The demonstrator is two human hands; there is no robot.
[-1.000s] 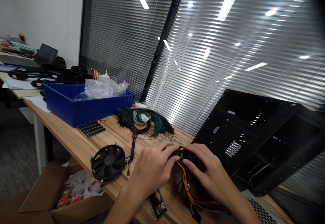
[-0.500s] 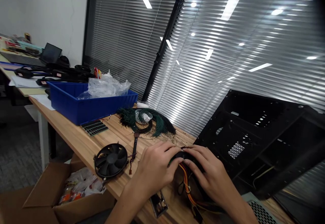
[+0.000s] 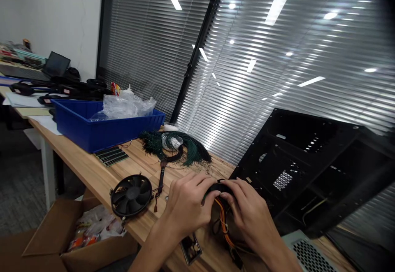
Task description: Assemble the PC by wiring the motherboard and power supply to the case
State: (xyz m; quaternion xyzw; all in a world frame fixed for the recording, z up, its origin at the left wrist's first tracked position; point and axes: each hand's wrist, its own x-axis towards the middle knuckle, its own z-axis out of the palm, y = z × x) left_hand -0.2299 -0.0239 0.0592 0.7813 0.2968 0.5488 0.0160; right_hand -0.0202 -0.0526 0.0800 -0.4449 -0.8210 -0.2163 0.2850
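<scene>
Both my hands pinch a black curved bundle (image 3: 219, 187), apparently cables, that arches between them over the table. My left hand (image 3: 189, 202) has its thumb and fingers closed around the left end, while my right hand (image 3: 247, 212) grips the right end the same way. Below the bundle, orange, yellow and red wires (image 3: 224, 226) run down to a black connector (image 3: 237, 259). A metal I/O plate (image 3: 190, 249) lies under my left forearm. Left of my left hand is a black cooling fan (image 3: 133, 194), beside a dark sleeved cable (image 3: 161, 177).
A black computer case (image 3: 296, 156) stands on the right, with a grey perforated metal box (image 3: 293, 239) in front. Behind my hands lies a bundle of green and black ties (image 3: 194, 150). Further left are memory sticks (image 3: 111, 155), a blue bin (image 3: 105, 136) and a cardboard box (image 3: 95, 255) below.
The black bundle is bent into a clearer arch between my hands, and my right hand has shifted slightly left. The whole view has moved a little.
</scene>
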